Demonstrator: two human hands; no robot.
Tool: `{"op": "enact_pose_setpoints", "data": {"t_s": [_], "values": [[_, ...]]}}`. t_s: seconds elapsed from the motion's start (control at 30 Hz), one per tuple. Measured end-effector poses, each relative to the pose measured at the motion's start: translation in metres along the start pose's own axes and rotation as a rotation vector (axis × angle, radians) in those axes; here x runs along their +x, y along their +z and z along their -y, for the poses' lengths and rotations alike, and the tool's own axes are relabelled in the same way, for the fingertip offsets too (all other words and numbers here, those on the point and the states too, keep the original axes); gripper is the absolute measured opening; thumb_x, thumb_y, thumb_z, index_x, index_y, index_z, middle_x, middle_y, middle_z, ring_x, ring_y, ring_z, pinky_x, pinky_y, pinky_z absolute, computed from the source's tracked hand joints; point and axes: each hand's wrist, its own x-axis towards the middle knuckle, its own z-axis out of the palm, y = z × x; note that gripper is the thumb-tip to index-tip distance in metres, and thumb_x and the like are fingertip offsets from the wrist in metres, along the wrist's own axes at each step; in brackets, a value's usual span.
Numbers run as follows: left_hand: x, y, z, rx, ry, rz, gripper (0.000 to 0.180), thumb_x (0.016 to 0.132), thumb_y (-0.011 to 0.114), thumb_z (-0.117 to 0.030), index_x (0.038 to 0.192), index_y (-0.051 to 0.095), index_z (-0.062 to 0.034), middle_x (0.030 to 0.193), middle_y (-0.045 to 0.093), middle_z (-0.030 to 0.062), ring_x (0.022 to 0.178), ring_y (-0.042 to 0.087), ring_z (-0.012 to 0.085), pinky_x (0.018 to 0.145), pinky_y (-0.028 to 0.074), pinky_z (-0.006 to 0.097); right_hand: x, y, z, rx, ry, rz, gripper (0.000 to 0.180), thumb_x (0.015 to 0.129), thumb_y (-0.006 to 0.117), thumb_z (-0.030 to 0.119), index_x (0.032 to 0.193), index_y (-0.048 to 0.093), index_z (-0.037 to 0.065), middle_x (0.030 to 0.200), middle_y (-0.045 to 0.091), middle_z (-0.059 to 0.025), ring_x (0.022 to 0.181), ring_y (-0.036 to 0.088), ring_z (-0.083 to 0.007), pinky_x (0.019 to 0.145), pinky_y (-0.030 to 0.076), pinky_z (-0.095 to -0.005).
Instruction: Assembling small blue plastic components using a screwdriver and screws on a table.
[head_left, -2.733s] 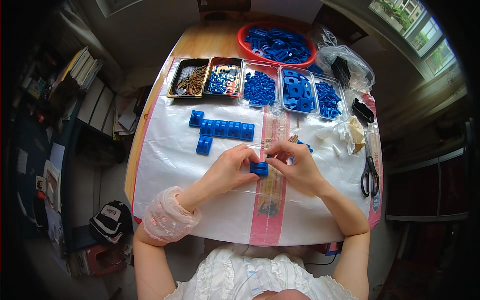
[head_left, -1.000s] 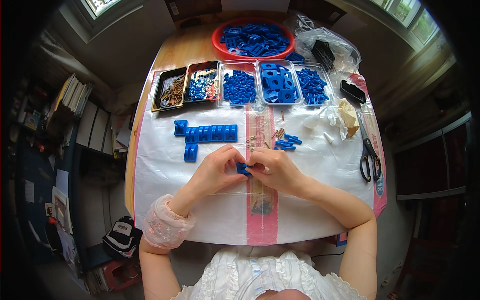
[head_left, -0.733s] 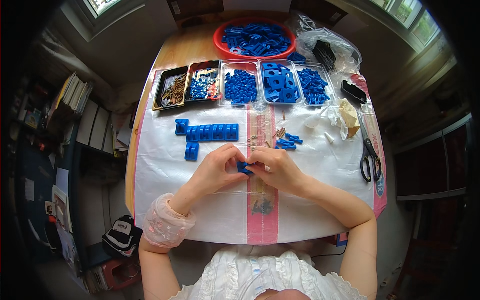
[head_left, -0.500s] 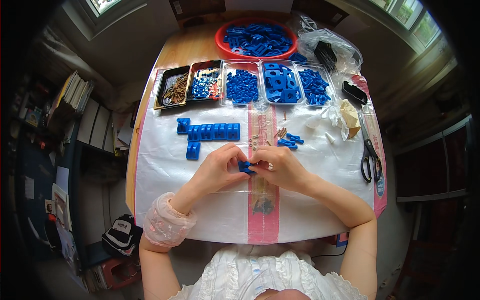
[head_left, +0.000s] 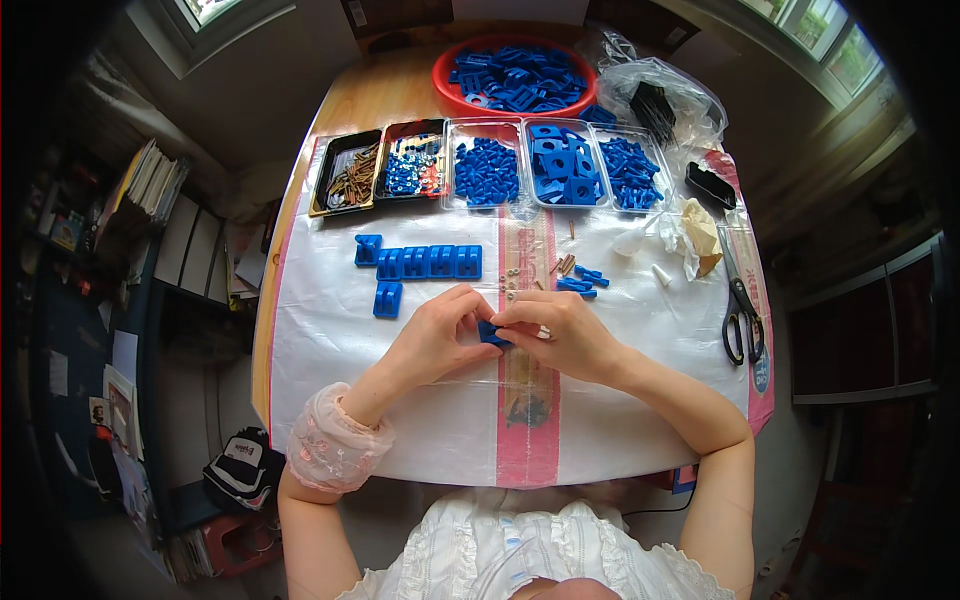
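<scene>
My left hand [head_left: 440, 337] is closed on the left side of a small blue plastic block [head_left: 490, 334], thumb below and forefinger above. The fingertips of my right hand [head_left: 560, 335] are pinched together against the block's upper right side; what they hold is hidden. A small white bit shows between the curled fingers of that hand. Beyond my left hand stands a row of similar blue blocks [head_left: 428, 262], with one block [head_left: 388, 299] below it and another [head_left: 368, 249] above its left end. Small metal nuts [head_left: 511, 283], brass-coloured pins [head_left: 567, 264] and blue plastic pegs [head_left: 576, 286] lie just past my right hand.
Along the back stand trays of brass screws [head_left: 352, 178], small metal parts [head_left: 413, 170], blue pieces [head_left: 486, 170], square blue blocks [head_left: 566, 167] and blue pegs [head_left: 630, 173]. Behind them is a red basin [head_left: 440, 90]. Black scissors [head_left: 738, 320] and crumpled paper [head_left: 700, 238] lie at the right.
My right fingertips have shifted slightly left over the blue block and now cover more of it. My left hand keeps its hold, and the other parts lie as before.
</scene>
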Motion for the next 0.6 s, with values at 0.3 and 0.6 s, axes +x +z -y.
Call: {"op": "enact_pose_setpoints", "data": {"t_s": [0.3,0.6], "values": [[0.001,0.000,0.001,-0.004,0.003,0.008,0.037,0.077,0.091,-0.015,0.104,0.067,-0.0053,0.099,0.064,0.0079,0.085,0.064,0.0229,0.077,0.054,0.035,-0.001,-0.003,0.006,-0.020,0.030,0.035,0.020,0.092,0.076,0.011,0.110,0.075,0.005,0.095,0.075,-0.0129,0.086,0.073,-0.0327,0.076,0.057,-0.0420],[0.000,0.000,-0.003,-0.030,-0.016,-0.006,0.038,0.075,0.093,-0.012,0.105,0.070,-0.0060,0.094,0.062,0.0040,0.082,0.059,0.0172,0.075,0.050,0.031,0.013,-0.052,0.004,-0.196,0.056,-0.183,0.015,0.088,0.078,0.000,0.103,0.076,0.002,0.091,0.074,-0.0099,0.071,0.070,-0.0195,0.065,0.056,-0.0310]]}}
